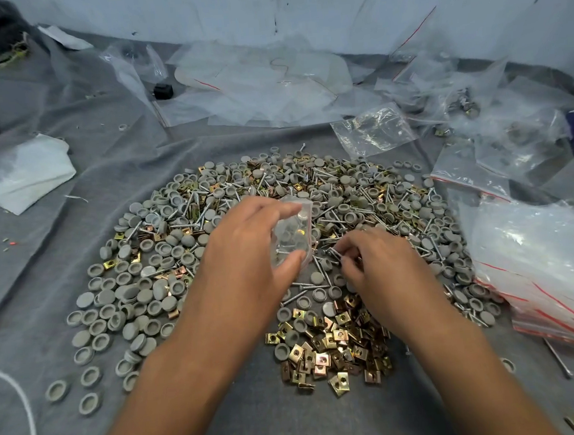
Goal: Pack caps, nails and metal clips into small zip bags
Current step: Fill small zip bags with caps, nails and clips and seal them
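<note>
White cloth (31,172), white cord (18,403), small black block (163,90).

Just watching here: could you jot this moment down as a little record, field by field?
setting: grey cloth strewn with parts
left hand: holds a small zip bag with some parts already inside
right hand: fingers curled on nails beside the bag
grey caps: spread mostly to the left
metal clips: heaped between the forearms
spare bags: piled at right

Caps (165,261), nails (372,190) and clips (337,347) lie heaped on the cloth (57,235), clips nearest the person. Empty bags (261,85) lie behind the heap, stacked bags (544,272) to its right.
</note>
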Tool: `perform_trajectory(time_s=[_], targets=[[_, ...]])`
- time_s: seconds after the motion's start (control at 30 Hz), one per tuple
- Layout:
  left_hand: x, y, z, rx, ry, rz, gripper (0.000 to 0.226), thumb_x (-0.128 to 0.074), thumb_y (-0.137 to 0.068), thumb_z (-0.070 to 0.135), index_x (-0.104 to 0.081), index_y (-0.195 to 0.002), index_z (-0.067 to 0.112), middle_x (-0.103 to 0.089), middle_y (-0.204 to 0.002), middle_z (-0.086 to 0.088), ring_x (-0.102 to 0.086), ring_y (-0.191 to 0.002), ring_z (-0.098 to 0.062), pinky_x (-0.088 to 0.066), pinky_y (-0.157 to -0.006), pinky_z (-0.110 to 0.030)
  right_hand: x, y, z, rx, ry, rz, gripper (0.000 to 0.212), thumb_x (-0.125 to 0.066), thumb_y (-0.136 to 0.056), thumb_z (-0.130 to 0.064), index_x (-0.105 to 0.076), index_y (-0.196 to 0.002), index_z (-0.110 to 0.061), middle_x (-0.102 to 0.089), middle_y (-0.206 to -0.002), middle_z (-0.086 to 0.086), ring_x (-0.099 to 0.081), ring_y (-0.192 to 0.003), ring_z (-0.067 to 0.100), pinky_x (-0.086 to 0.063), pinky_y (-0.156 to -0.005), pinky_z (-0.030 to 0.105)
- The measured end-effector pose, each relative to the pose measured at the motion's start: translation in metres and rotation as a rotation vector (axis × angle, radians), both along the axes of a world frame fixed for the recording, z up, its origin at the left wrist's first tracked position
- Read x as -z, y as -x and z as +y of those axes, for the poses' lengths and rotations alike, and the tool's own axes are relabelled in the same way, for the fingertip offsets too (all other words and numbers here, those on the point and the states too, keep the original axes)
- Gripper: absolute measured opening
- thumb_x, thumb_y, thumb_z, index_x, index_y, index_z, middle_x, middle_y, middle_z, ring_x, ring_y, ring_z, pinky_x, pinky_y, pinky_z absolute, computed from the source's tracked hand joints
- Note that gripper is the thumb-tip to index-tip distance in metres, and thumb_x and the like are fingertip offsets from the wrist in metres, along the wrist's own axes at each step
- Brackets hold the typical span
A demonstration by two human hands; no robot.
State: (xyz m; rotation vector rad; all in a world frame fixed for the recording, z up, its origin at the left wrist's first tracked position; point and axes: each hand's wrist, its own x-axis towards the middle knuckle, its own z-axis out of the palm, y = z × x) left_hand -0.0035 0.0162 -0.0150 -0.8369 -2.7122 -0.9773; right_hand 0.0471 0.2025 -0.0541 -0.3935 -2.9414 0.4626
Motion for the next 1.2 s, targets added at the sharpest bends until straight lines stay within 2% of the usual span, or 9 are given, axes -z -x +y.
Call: perform_trajectory(time_s=[0.1, 0.3, 0.53, 0.7, 0.8, 0.9, 1.0, 1.1, 1.2], targets=[[0.0, 0.0, 0.0, -0.003, 0.005, 0.0, 0.057, -0.064, -0.078, 0.042, -0.055, -0.134, 0.035, -0.044, -0.11, 0.029, -0.043, -0.087, 0.018, -0.034, -0.075, -0.003, -0.001, 0.003, -0.004, 0.006, -0.09, 0.025, 0.015, -0.057, -0.099, -0.033, -0.068, -0.109, -0.033, -0.058, -0.096, -0.014, -0.055, -0.086, 0.009, -0.048, -0.067, 0.027], [0.0, 0.0, 0.0, -0.007, -0.004, 0.001, 0.057, -0.063, -0.078, 0.043, -0.054, -0.134, 0.036, -0.043, -0.109, 0.031, -0.042, -0.089, 0.021, -0.034, -0.079, -0.002, -0.001, 0.005, -0.011, -0.001, -0.136, -0.002, 0.014, -0.065, -0.096, -0.044, -0.071, -0.105, -0.036, -0.064, -0.098, -0.014, -0.059, -0.092, 0.012, -0.056, -0.069, 0.032], [-0.002, -0.001, 0.0, 0.0, 0.0, -0.006, 0.057, -0.062, -0.077, 0.043, -0.055, -0.134, 0.037, -0.043, -0.109, 0.03, -0.042, -0.088, 0.021, -0.035, -0.076, -0.001, 0.0, 0.005, -0.014, 0.038, -0.138, 0.013, 0.021, -0.043, -0.104, -0.042, -0.059, -0.107, -0.03, -0.052, -0.098, -0.013, -0.048, -0.092, 0.009, -0.032, -0.063, 0.023], [-0.002, -0.001, 0.001, -0.002, -0.003, -0.009, 0.057, -0.065, -0.076, 0.043, -0.056, -0.132, 0.036, -0.045, -0.109, 0.03, -0.044, -0.088, 0.018, -0.034, -0.076, -0.001, -0.019, -0.002, -0.017, -0.073, 0.315, 0.34, 0.009, -0.046, -0.104, -0.036, -0.052, -0.099, -0.032, -0.052, -0.09, -0.019, -0.052, -0.085, -0.004, -0.039, -0.07, 0.012], [-0.001, -0.002, 0.003, 0.002, -0.01, -0.01, 0.057, -0.064, -0.076, 0.043, -0.055, -0.132, 0.036, -0.042, -0.106, 0.032, -0.042, -0.089, 0.02, -0.034, -0.078, -0.003, -0.027, -0.006, -0.023, -0.233, 0.214, 0.535, 0.005, -0.054, -0.104, -0.022, -0.06, -0.103, -0.022, -0.052, -0.094, -0.016, -0.049, -0.085, -0.01, -0.036, -0.075, 0.004], [-0.001, -0.002, 0.003, 0.005, -0.021, -0.011, 0.056, -0.064, -0.076, 0.041, -0.057, -0.131, 0.034, -0.043, -0.103, 0.031, -0.044, -0.088, 0.018, -0.036, -0.077, -0.003, -0.025, -0.006, -0.024, -0.334, 0.159, 0.561, 0.011, -0.062, -0.098, -0.017, -0.069, -0.105, -0.013, -0.061, -0.101, -0.006, -0.053, -0.087, -0.006, -0.044, -0.079, 0.008], [-0.001, -0.002, 0.003, 0.015, -0.035, -0.006, 0.055, -0.065, -0.076, 0.038, -0.06, -0.131, 0.03, -0.048, -0.109, 0.028, -0.045, -0.088, 0.017, -0.036, -0.08, -0.003, -0.024, -0.006, -0.026, -0.351, 0.161, 0.59, 0.011, -0.07, -0.095, -0.014, -0.075, -0.105, -0.011, -0.065, -0.103, 0.0, -0.062, -0.091, 0.008, -0.051, -0.082, 0.018], [-0.001, -0.001, 0.003, 0.019, -0.035, -0.005, 0.055, -0.068, -0.076, 0.037, -0.061, -0.13, 0.03, -0.048, -0.109, 0.028, -0.044, -0.088, 0.018, -0.035, -0.08, -0.004, -0.025, -0.006, -0.029, -0.336, 0.163, 0.67, 0.013, -0.072, -0.094, -0.013, -0.075, -0.106, -0.01, -0.065, -0.104, 0.001, -0.059, -0.094, 0.005, -0.046, -0.087, 0.01], [0.001, -0.001, 0.003, 0.021, -0.035, -0.003, 0.054, -0.069, -0.077, 0.037, -0.061, -0.13, 0.03, -0.049, -0.111, 0.027, -0.044, -0.089, 0.018, -0.035, -0.081, -0.005, -0.025, -0.007, -0.032, -0.341, 0.15, 0.709, 0.014, -0.073, -0.093, -0.009, -0.075, -0.106, -0.007, -0.066, -0.103, 0.003, -0.061, -0.094, 0.008, -0.047, -0.086, 0.011]])
